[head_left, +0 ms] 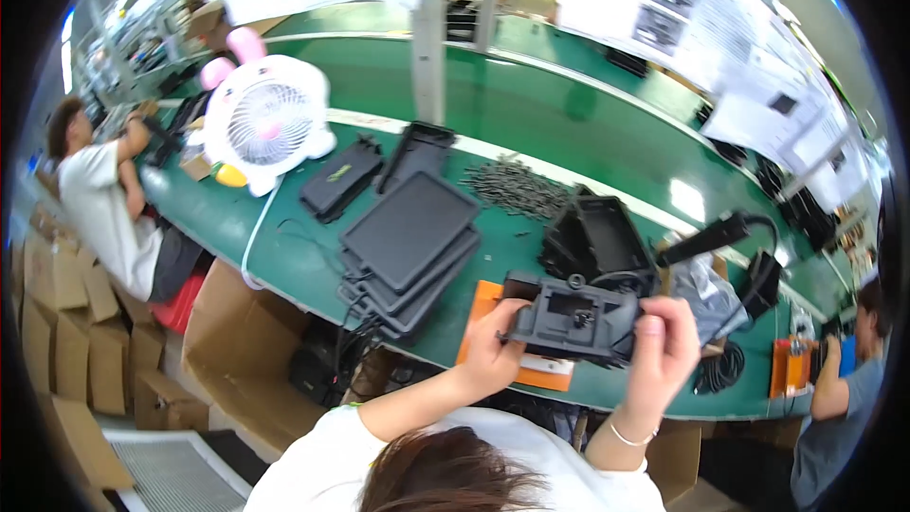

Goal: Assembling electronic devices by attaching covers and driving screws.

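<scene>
Between both hands, above the near edge of the green bench, is a black plastic housing [545, 322] with a rectangular opening in its middle. My left hand [491, 349] is closed on its left end, thumb on top. At the right end my right hand [665, 341] grips it with thumb and fingers pinched together. Under the housing lies an orange fixture [540, 376], partly hidden. Just behind it stand black open trays or shells [607, 232]. A stack of flat black panels [412, 228] with cables lies left of my hands.
A heap of small dark screws or pins [515, 187] lies behind the panels. A white fan [270, 118] stands far left, its cable hanging over the edge. A black corded handheld tool [706, 239] is at right. Cardboard boxes [251, 351] sit below. Co-workers sit at both sides.
</scene>
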### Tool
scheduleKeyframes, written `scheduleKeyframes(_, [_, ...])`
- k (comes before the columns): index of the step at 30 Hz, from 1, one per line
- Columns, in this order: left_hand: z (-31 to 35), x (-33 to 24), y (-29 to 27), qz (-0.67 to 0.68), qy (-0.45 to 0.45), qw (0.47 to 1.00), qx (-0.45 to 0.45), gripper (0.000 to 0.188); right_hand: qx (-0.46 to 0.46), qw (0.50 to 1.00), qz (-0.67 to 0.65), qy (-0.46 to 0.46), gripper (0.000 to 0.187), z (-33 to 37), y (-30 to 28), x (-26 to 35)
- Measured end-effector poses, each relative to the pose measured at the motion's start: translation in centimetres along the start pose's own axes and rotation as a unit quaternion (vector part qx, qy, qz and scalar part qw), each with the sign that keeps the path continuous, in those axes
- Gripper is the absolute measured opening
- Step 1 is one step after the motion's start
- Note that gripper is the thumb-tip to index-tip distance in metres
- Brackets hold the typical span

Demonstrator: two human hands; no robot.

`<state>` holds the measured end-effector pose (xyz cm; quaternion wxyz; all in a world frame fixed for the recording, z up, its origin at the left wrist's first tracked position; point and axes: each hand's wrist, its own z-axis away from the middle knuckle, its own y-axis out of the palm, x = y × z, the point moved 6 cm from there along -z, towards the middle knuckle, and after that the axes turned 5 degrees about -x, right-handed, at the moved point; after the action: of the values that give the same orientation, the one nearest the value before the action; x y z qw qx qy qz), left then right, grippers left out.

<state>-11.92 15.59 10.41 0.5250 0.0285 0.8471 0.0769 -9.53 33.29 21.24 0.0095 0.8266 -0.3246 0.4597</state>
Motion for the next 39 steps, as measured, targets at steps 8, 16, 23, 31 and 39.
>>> scheduleKeyframes(8, [-2.6,-9.4,1.7,0.001,0.292,0.926,0.239,0.021,0.263,0.883,-0.193,0.337,0.035,4.5,4.8,-5.4])
scheduleKeyframes(16, [-2.0,-12.2,-2.5,-0.234,0.192,0.846,0.440,0.021,-0.028,0.910,-0.290,0.294,0.024,2.4,-0.8,-7.2])
scheduleKeyframes(23, [-1.0,-14.0,-1.9,-0.345,0.263,0.739,0.515,0.013,0.146,0.906,-0.331,0.218,0.031,1.3,2.7,-7.5])
scheduleKeyframes(31, [-1.0,-15.9,-1.2,-0.335,0.324,0.766,0.443,0.012,0.203,0.838,-0.404,0.304,0.036,2.7,6.9,-5.7])
scheduleKeyframes(39, [-1.6,-16.7,2.7,-0.272,0.434,0.836,0.199,0.027,0.263,0.540,-0.430,0.674,0.041,9.4,14.6,4.4])
